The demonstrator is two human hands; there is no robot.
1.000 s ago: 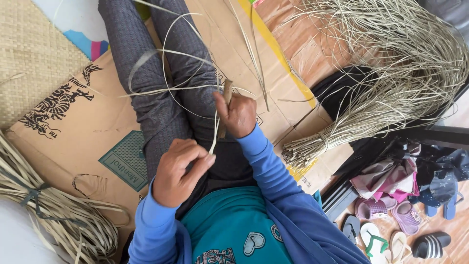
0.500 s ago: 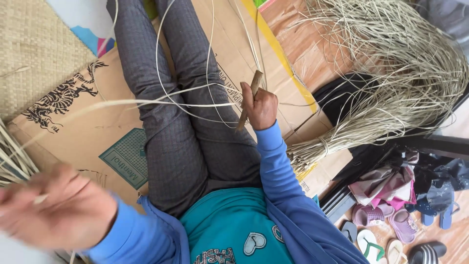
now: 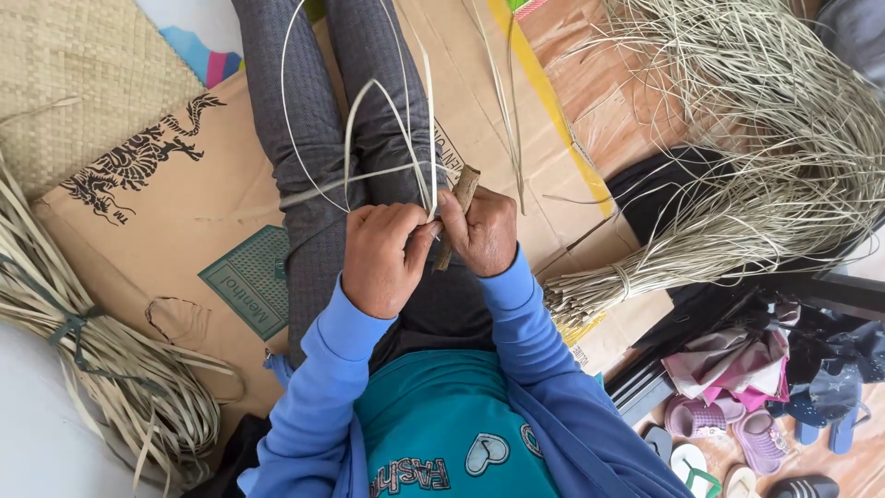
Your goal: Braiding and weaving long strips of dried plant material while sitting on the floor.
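My left hand pinches thin pale fibre strands that loop up over my grey-trousered legs. My right hand grips a short brown wooden stick, held upright against the same strands. Both hands meet above my lap, almost touching. The strands curve in wide arcs away from the hands toward the knees.
Flattened cardboard lies under my legs. A tied bundle of flat pale strips sits at left, a woven mat at upper left, a big loose sheaf of fibres at right. Sandals and cloth lie at lower right.
My left hand swung out to the lower left, drawing a strand long, then came back to meet the right hand. The right hand with the stick stayed over my lap.
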